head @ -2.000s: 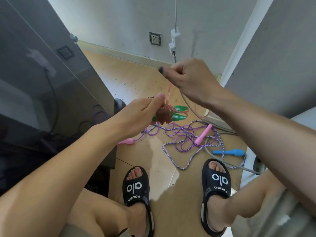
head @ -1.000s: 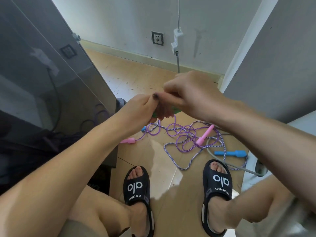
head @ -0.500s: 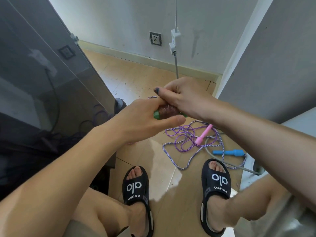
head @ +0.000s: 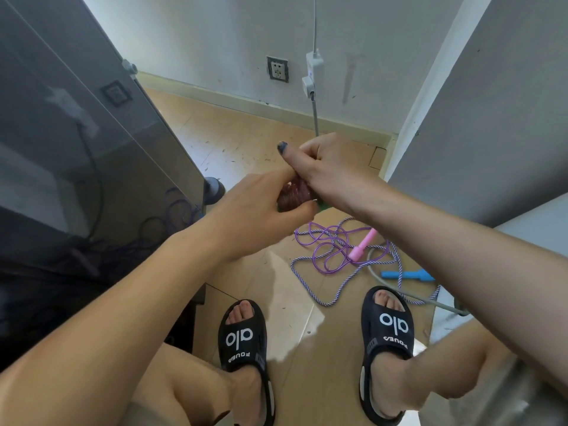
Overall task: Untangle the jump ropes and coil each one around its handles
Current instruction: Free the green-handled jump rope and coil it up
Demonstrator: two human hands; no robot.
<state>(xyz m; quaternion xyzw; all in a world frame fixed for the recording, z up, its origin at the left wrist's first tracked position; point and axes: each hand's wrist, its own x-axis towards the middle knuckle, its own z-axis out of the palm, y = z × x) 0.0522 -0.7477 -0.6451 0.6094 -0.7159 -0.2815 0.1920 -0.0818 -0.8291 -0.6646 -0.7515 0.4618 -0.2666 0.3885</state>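
My left hand grips a bundle of reddish rope wound around green handles, of which only a green sliver shows. My right hand is closed on the same bundle from the far side, thumb pointing left. On the floor beyond my feet lies a tangle: a purple rope with a pink handle, and a blue-and-white braided rope with a blue handle.
A dark glass-fronted cabinet stands at the left. A grey wall panel rises at the right. A grey cable hangs from a wall adapter, and another grey cord crosses the floor. My sandalled feet rest on the wooden floor.
My right hand came down from holding the reddish rope up and closed onto the bundle. The loose rope loop is gone, wound tight on the green handles. Both hands now sit together.
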